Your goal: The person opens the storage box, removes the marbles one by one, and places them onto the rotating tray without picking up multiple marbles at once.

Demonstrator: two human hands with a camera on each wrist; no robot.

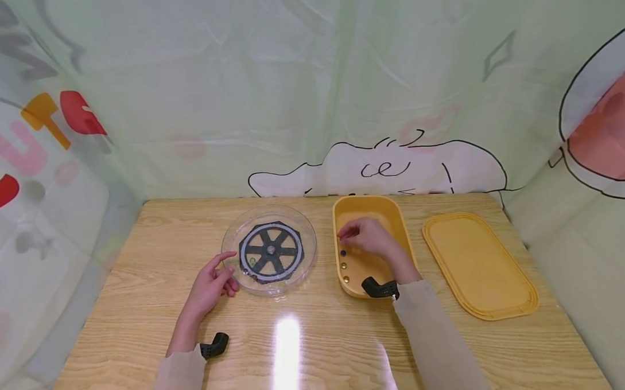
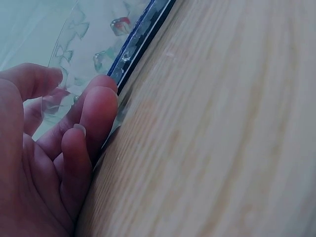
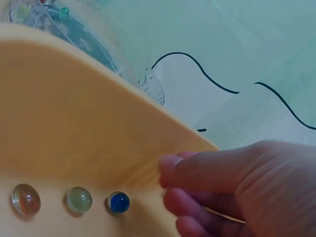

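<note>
Head: wall sheet [image 1: 228,89] carries coloured letters at left, pink U [image 1: 31,161] and orange T [image 1: 46,117] readable; on the worktop [image 1: 338,339], left grip [image 1: 209,283] is relaxed at the clear dish [image 1: 234,229], right grip [image 1: 370,237] is inside the yellow tray [image 1: 374,206] by three marbles [image 1: 343,253] lined along its left wall. Left wrist: fingertips [image 2: 100,106] loosely bent, touching the dish edge, marbles inside it too. Right wrist: fingers bunched close together just past the blue marble [image 3: 119,202], can't tell if anything's pinched.
</note>
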